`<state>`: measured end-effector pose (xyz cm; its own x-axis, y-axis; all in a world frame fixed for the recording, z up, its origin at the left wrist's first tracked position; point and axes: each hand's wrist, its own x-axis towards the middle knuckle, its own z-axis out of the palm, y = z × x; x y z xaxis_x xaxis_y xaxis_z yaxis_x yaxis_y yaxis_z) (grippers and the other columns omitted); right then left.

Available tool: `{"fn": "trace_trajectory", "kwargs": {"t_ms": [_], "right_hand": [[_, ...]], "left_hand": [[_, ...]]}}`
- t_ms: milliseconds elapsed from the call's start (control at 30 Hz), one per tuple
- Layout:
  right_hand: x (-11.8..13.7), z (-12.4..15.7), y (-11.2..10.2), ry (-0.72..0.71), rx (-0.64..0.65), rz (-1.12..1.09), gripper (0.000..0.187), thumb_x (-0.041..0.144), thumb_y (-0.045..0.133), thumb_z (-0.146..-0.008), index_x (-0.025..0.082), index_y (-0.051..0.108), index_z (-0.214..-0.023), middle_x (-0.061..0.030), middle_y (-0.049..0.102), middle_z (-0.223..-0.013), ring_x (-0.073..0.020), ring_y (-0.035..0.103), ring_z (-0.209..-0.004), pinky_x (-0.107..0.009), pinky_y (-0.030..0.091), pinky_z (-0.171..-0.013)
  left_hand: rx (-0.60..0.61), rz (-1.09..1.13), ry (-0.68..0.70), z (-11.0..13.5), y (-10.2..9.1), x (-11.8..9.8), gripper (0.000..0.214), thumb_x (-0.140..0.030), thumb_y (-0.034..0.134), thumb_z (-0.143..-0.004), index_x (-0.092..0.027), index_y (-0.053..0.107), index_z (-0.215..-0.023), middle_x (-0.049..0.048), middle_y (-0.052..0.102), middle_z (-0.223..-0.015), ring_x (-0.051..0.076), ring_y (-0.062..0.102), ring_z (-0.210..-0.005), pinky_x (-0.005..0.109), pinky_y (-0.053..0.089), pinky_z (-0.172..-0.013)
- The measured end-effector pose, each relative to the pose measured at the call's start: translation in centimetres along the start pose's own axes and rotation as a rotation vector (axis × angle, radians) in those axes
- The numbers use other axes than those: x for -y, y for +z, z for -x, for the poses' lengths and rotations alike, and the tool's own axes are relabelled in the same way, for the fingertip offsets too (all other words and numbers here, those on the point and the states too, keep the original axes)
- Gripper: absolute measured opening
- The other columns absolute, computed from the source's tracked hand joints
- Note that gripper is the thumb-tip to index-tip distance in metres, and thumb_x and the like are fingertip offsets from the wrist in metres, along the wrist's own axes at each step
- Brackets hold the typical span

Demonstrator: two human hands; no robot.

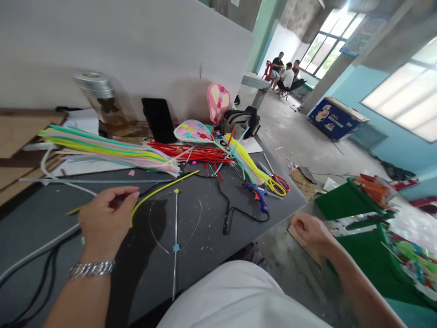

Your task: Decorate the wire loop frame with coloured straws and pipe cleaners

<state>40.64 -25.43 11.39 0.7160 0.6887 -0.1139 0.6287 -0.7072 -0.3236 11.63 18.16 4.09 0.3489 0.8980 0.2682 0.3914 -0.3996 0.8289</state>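
Left hand [107, 218] rests on the dark table [205, 241], grip pinched shut on one end of a yellow stem [164, 188], which arcs away across the tabletop. A wire frame [175, 223] lies just beside it, a blue glue gun [259, 198] further right. Right hand [309, 230] is off the table edge, fingers curled at a brown board [300, 241] — cannot tell whether its grip holds it.

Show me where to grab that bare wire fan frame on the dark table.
Probably the silver rod of the wire fan frame, at its lower end, coming from the table's near edge: it juts past the thin teardrop loop, which looks flimsy.
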Motion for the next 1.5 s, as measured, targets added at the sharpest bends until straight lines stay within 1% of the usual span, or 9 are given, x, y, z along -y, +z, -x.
{"fn": "trace_trajectory", "kwargs": {"t_ms": [100,233,333,500,733,967,1233,1367,1500], "right_hand": [[2.3,-3.9,-0.7,-0.143,-0.178,0.079,0.014,0.022,0.049,-0.080,0.023,0.063,-0.083,0.0004,0.065,-0.071,-0.0166,0.059,-0.064,-0.028,0.043,-0.064],[5.3,-9.5,0.0,-0.183,-0.261,0.071,0.025,0.029,0.044,-0.092,0.020,0.067,-0.097,0.0013,0.064,-0.066,-0.0147,0.055,-0.058,-0.025,0.039,-0.061],[6.2,-13.2,1.3,-0.147,-0.294,0.103,0.026,0.027,0.044,-0.091,0.019,0.068,-0.097,-0.0001,0.064,-0.066,-0.0156,0.056,-0.059,-0.026,0.037,-0.061],[6.6,-16.8,2.8,-0.114,-0.308,0.142,0.023,0.024,0.047,-0.087,0.018,0.069,-0.087,-0.0104,0.071,-0.087,-0.0207,0.061,-0.080,-0.028,0.038,-0.067],[5.3,-18.4,4.3,-0.008,-0.270,0.165,0.027,0.040,0.051,-0.087,0.021,0.070,-0.086,-0.0089,0.072,-0.081,-0.0227,0.061,-0.075,-0.029,0.035,-0.063],[2.8,-19.5,5.4,0.019,-0.302,0.138,0.026,0.041,0.055,-0.082,0.021,0.071,-0.083,-0.0068,0.072,-0.077,-0.0216,0.063,-0.071,-0.029,0.035,-0.059],[2.1,-19.8,5.8,0.012,-0.324,0.109,0.026,0.043,0.057,-0.081,0.022,0.072,-0.082,-0.0053,0.072,-0.074,-0.0207,0.063,-0.068,-0.030,0.036,-0.058],[1.8,-19.8,6.3,0.006,-0.333,0.056,0.025,0.044,0.057,-0.082,0.023,0.070,-0.080,-0.0055,0.072,-0.073,-0.0218,0.064,-0.068,-0.030,0.037,-0.057],[1.6,-19.6,6.3,0.002,-0.338,0.009,0.025,0.045,0.057,-0.083,0.023,0.069,-0.079,-0.0054,0.072,-0.073,-0.0216,0.064,-0.066,-0.031,0.038,-0.058]], "left_hand": [[-0.097,-0.021,-0.079,0.1,-0.1,-0.6,0.022,-0.051,0.063,-0.084,-0.030,0.066,-0.084,0.0038,0.066,-0.074,0.030,0.065,-0.071,0.049,0.053,-0.067],[-0.158,-0.030,-0.132,0.2,-0.8,-1.3,0.027,-0.056,0.061,-0.083,-0.030,0.058,-0.079,0.0027,0.060,-0.070,0.033,0.065,-0.074,0.053,0.053,-0.070],[-0.165,-0.029,-0.151,0.1,-1.2,-1.3,0.022,-0.051,0.060,-0.084,-0.030,0.057,-0.077,0.0026,0.059,-0.071,0.035,0.065,-0.077,0.053,0.053,-0.074],[-0.149,0.031,-0.120,-0.4,-0.5,-0.4,0.010,-0.034,0.062,-0.079,-0.026,0.066,-0.083,0.0008,0.071,-0.081,0.028,0.071,-0.080,0.045,0.056,-0.076],[-0.187,0.119,-0.080,-0.6,0.1,0.2,0.028,-0.036,0.055,-0.085,-0.017,0.074,-0.093,0.0026,0.075,-0.076,0.017,0.069,-0.067,0.029,0.056,-0.068],[-0.134,-0.022,-0.031,-0.4,0.2,1.2,0.029,-0.046,0.065,-0.082,-0.018,0.073,-0.081,0.0040,0.072,-0.078,0.018,0.065,-0.070,0.029,0.051,-0.069],[0.152,-0.400,0.011,-0.1,1.0,1.5,0.015,-0.029,0.064,-0.082,-0.019,0.074,-0.088,0.0078,0.072,-0.088,0.024,0.066,-0.083,0.036,0.051,-0.077],[0.138,-0.516,0.049,-0.1,1.5,1.4,0.014,-0.025,0.058,-0.085,-0.019,0.071,-0.080,0.0096,0.069,-0.084,0.027,0.065,-0.084,0.038,0.050,-0.079],[0.060,-0.392,0.118,-0.3,0.7,1.1,0.020,-0.031,0.052,-0.090,-0.019,0.067,-0.083,0.0092,0.069,-0.086,0.024,0.065,-0.083,0.036,0.050,-0.078]]}}
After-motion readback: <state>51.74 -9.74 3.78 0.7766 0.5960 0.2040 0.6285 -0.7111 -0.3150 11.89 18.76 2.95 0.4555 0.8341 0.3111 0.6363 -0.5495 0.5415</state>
